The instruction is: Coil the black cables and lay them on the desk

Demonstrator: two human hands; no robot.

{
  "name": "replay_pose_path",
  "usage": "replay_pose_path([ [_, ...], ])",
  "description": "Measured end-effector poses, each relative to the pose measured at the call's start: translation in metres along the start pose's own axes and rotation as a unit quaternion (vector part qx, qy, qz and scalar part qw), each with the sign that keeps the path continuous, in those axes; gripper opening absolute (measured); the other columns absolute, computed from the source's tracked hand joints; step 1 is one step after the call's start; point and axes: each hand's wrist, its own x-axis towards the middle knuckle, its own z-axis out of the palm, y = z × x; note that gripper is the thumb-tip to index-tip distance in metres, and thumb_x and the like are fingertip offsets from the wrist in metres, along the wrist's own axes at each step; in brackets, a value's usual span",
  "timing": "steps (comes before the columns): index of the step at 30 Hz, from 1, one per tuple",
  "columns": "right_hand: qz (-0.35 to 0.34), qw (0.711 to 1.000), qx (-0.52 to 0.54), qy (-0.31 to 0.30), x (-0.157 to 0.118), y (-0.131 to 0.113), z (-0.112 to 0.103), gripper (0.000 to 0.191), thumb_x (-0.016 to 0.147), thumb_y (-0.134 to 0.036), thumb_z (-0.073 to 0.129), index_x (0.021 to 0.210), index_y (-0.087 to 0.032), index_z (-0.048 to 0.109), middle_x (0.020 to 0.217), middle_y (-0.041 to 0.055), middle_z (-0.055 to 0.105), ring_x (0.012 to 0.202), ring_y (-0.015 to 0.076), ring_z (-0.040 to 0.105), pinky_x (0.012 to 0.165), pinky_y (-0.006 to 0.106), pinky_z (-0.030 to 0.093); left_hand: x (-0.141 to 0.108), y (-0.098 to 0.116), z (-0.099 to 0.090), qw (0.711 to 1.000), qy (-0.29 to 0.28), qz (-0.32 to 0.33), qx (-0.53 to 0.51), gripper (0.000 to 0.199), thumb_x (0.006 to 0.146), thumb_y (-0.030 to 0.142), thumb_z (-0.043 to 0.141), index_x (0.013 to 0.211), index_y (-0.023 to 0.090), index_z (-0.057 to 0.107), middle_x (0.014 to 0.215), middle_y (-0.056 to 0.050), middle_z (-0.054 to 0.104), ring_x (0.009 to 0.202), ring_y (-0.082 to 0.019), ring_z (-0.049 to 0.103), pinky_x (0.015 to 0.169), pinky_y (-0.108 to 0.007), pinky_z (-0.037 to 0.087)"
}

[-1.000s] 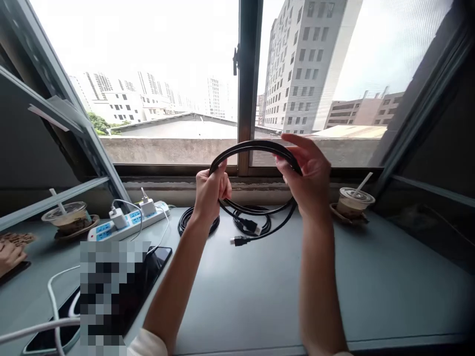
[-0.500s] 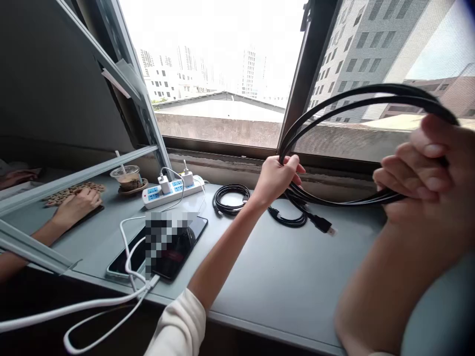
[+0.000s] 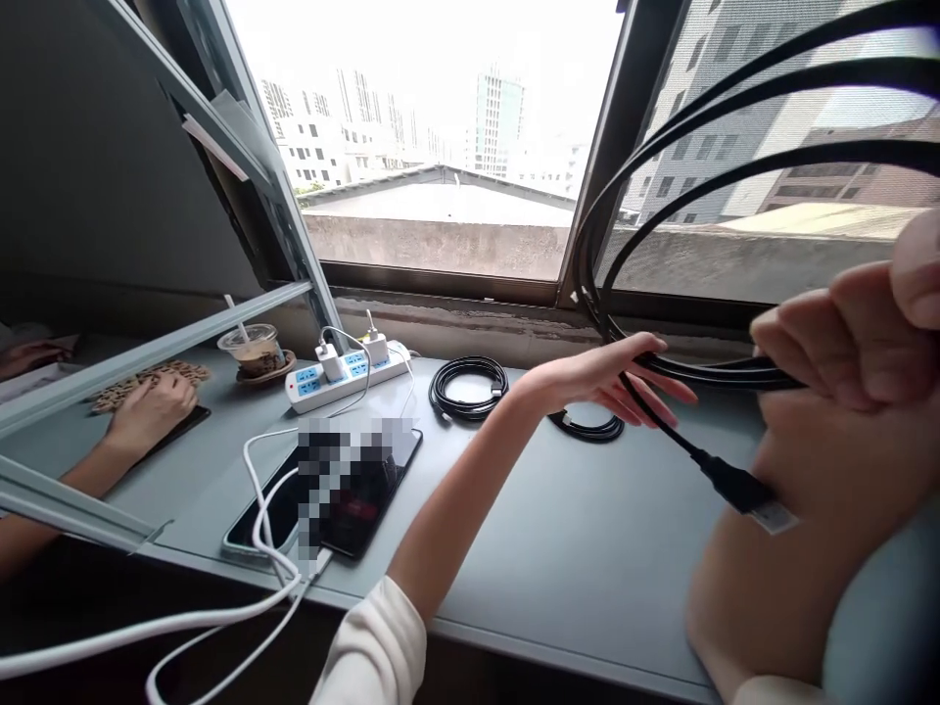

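A black USB cable in loose loops (image 3: 665, 201) is raised above the right part of the desk. My right hand (image 3: 859, 338), at the right edge, is closed round the loops. My left hand (image 3: 609, 380) has its fingers stretched out and apart, with the loops passing between thumb and fingers. From there one end hangs toward the lower right, its USB plug (image 3: 741, 490) in the air. Behind my left forearm lie two coiled black cables, the larger coil (image 3: 437, 392) to the left and the smaller coil (image 3: 591, 431) partly hidden by my hand.
A white power strip (image 3: 345, 377) with plugged-in chargers stands by the window. Two phones (image 3: 367, 509) lie near the front edge with white cables. Metal shelf bars (image 3: 154, 343) cross the left side. Beyond are an iced drink (image 3: 254, 352) and another person's hand (image 3: 154, 406).
My left hand has loosened from a closed grip and its fingers have straightened. The loops have spread wider, and the USB plug has swung up and right. My right hand has shifted right.
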Motion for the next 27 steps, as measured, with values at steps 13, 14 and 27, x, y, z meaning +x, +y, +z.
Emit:
replay_pose_path([
  [13, 0.19, 0.977, 0.085, 0.039, 0.041, 0.063, 0.009, 0.025, 0.074, -0.023, 0.057, 0.054, -0.019, 0.042, 0.04, -0.0084, 0.033, 0.031, 0.0025, 0.027, 0.03, 0.016, 0.024, -0.014, 0.012, -0.029, 0.913, 0.324, 0.224, -0.108, 0.039, 0.093, 0.041, 0.034, 0.063, 0.017, 0.04, 0.054, 0.001, 0.058, 0.07, -0.013, 0.066, 0.067, -0.02, 0.045],
  [14, 0.158, 0.985, 0.051, 0.044, 0.04, 0.065, 0.008, 0.019, 0.073, -0.026, 0.06, 0.06, -0.019, 0.049, 0.044, -0.0074, 0.04, 0.032, 0.003, 0.031, 0.031, 0.017, 0.029, -0.018, 0.015, -0.029, 0.911, 0.329, 0.23, -0.098, 0.04, 0.092, 0.043, 0.034, 0.062, 0.017, 0.038, 0.047, 0.004, 0.051, 0.067, -0.013, 0.066, 0.063, -0.018, 0.044],
  [27, -0.008, 0.983, -0.152, -0.1, 0.028, 0.05, -0.013, 0.066, 0.065, -0.034, 0.074, 0.127, -0.033, 0.049, 0.093, -0.0001, 0.064, 0.035, 0.0026, 0.042, 0.024, 0.015, 0.034, -0.025, 0.012, -0.04, 0.916, 0.357, 0.186, 0.008, 0.029, 0.087, 0.044, 0.045, 0.076, 0.017, 0.045, 0.04, 0.011, 0.034, 0.049, -0.014, 0.063, 0.055, -0.022, 0.049],
])
